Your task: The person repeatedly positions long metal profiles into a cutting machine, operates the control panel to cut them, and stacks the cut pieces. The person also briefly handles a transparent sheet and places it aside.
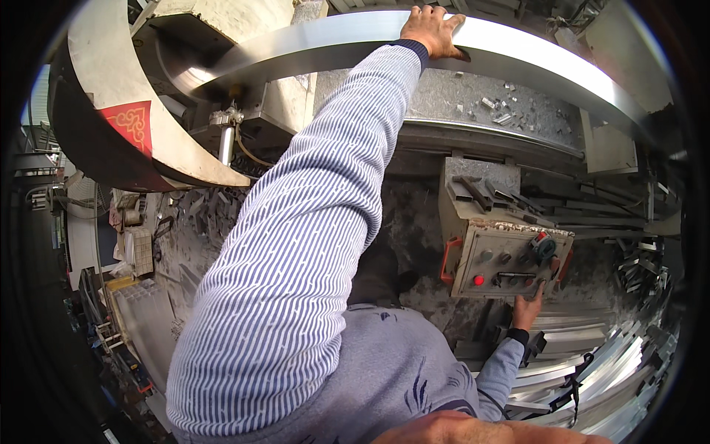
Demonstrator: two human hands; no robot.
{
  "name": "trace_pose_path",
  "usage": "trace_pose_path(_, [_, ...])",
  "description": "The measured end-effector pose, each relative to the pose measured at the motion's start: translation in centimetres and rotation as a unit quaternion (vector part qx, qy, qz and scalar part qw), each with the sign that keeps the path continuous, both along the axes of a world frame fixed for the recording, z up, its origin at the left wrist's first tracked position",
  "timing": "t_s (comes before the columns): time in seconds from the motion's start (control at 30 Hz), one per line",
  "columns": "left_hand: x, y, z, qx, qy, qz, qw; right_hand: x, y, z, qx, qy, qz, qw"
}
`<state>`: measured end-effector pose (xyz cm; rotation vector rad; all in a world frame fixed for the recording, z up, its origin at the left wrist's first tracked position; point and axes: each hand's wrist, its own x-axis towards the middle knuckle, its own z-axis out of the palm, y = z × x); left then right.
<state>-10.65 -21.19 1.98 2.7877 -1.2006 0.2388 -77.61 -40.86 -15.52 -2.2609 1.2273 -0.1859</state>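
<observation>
My left arm, in a blue-and-white striped sleeve, reaches far forward. Its hand [431,33] grips a long, broad silvery metal profile [518,46], fingers spread over the far edge and thumb at the near side. The profile runs across the machine bed, its left end beside a round, shiny blade-like disc [181,70], partly hidden in the machine. To the lower right, my right hand [526,309] is at the near edge of a control box [510,255] with knobs and buttons. One finger stretches up onto its face by the lower right buttons; that hand holds nothing.
A cream curved machine arm [111,66] with a red patch stands left. Small metal offcuts [499,111] lie on the machine bed [436,96]. Short profile pieces [473,192] rest on the control box. Long metal profiles [592,370] are stacked at the lower right.
</observation>
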Motion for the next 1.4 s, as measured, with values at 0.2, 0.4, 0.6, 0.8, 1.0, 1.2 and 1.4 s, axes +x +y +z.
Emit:
trace_pose_path(0.2, [-0.3, 0.2, 0.4, -0.014, 0.006, -0.002, 1.0, 0.9, 4.8, -1.3, -0.033, -0.073, -0.082, 0.993])
trace_pose_path(0.4, [-0.7, 0.2, 1.1, -0.01, 0.014, -0.002, 1.0, 3.2, 9.8, -3.1, 0.187, -0.158, -0.201, 0.949])
trace_pose_path(0.6, [-0.9, 0.2, 1.3, -0.009, 0.017, 0.0, 1.0, 4.5, 10.0, -1.9, 0.233, -0.186, -0.235, 0.925])
trace_pose_path(0.8, [-0.9, 0.3, 1.4, -0.013, 0.005, -0.001, 1.0, 5.2, 10.2, -0.2, 0.353, -0.169, -0.289, 0.874])
trace_pose_path(1.0, [-1.1, 0.3, 1.6, -0.013, 0.016, 0.002, 1.0, 5.3, 10.4, -0.7, 0.409, -0.187, -0.327, 0.831])
trace_pose_path(1.2, [-0.9, 0.2, 1.4, -0.01, 0.02, 0.003, 1.0, 5.2, 10.2, -0.5, 0.453, -0.198, -0.332, 0.803])
trace_pose_path(1.4, [-0.5, 0.1, 0.7, -0.008, 0.015, 0.003, 1.0, 5.6, 10.7, 0.4, 0.461, -0.203, -0.339, 0.795])
